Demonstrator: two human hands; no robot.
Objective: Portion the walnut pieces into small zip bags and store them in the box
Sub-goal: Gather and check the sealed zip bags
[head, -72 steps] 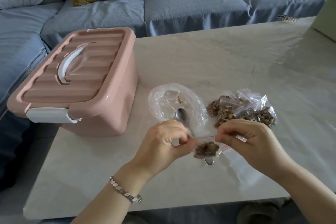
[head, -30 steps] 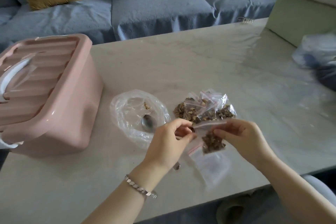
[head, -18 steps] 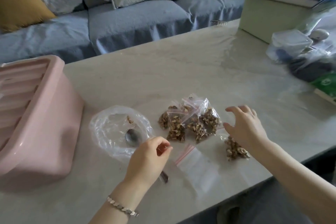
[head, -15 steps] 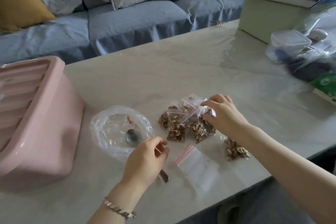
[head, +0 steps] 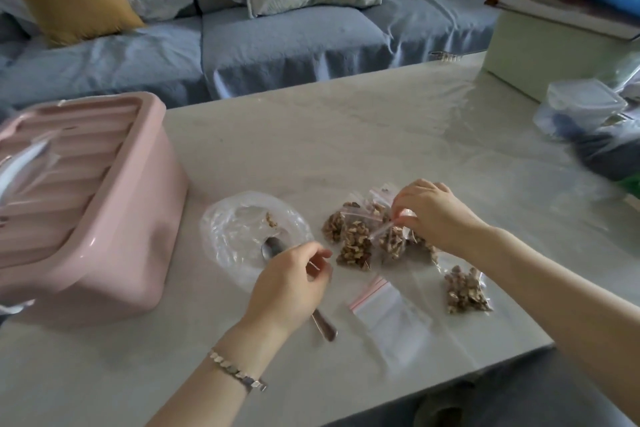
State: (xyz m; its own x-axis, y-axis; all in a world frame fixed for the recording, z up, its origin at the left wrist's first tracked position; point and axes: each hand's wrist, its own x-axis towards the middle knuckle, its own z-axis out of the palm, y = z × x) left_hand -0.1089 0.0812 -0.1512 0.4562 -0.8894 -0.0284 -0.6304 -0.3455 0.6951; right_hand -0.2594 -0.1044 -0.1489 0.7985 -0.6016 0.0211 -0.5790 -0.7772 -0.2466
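Table edge (head: 467, 369) near empty zip bag (head: 391, 315)

The pink storage box (head: 114, 253) is glossy ribbed plastic, the tabletop (head: 346, 149) smooth, pale and stone-like with a soft sheen, the spoon (head: 323, 324) polished metal, the zip bags (head: 391, 312) and crinkled bag (head: 235, 229) clear thin plastic film, the sofa (head: 277, 42) matt quilted cloth.

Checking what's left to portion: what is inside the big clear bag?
The clear bag holds the bowl of a spoon and a few walnut crumbs; the left hand covers most of its handle.
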